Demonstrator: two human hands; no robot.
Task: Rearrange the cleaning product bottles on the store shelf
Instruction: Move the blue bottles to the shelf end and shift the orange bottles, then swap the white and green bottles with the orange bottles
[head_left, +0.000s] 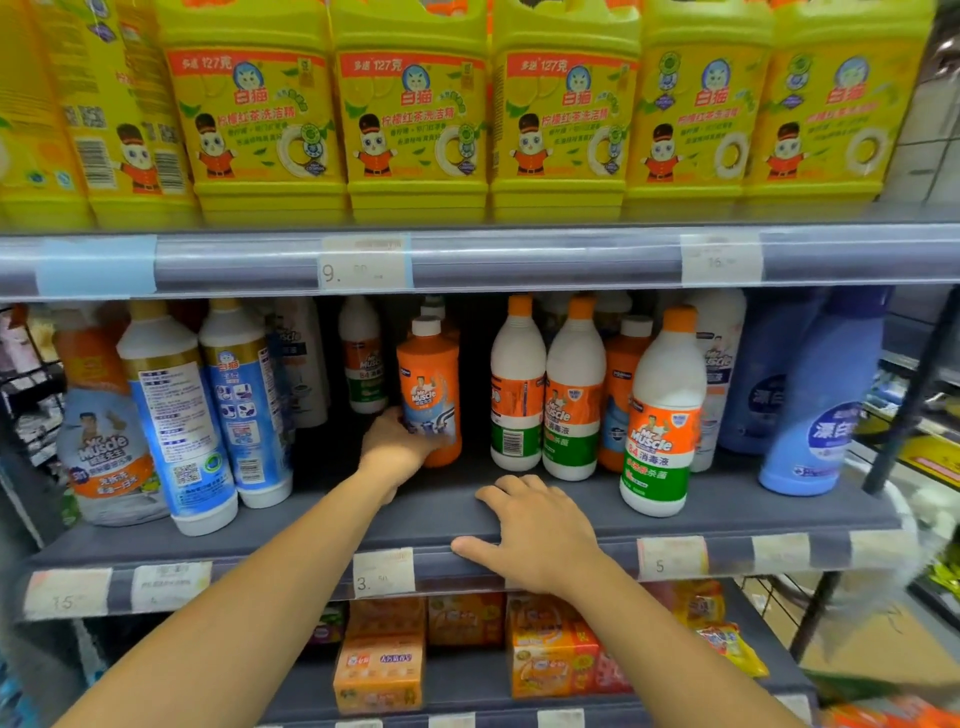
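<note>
**While the orange bottle is held low, it could tip**

Because our left hand (397, 441) wraps only the base of the orange bottle (430, 395), which stands upright on the middle shelf (363, 514), a quick pull could topple it backward into the white bottle (362, 358) just behind the grip. Smooth, glossy plastic, rounded shoulders, narrow capped neck: slippery, top-heavy, we judge. To the right of the grip stand more white bottles with orange caps (519, 384). Our right hand (535, 530) rests flat and empty on the shelf edge.

A shop: shelves (467, 514) packed with rows of identical jugs (415, 109), price tags (363, 262) along the edges.
</note>
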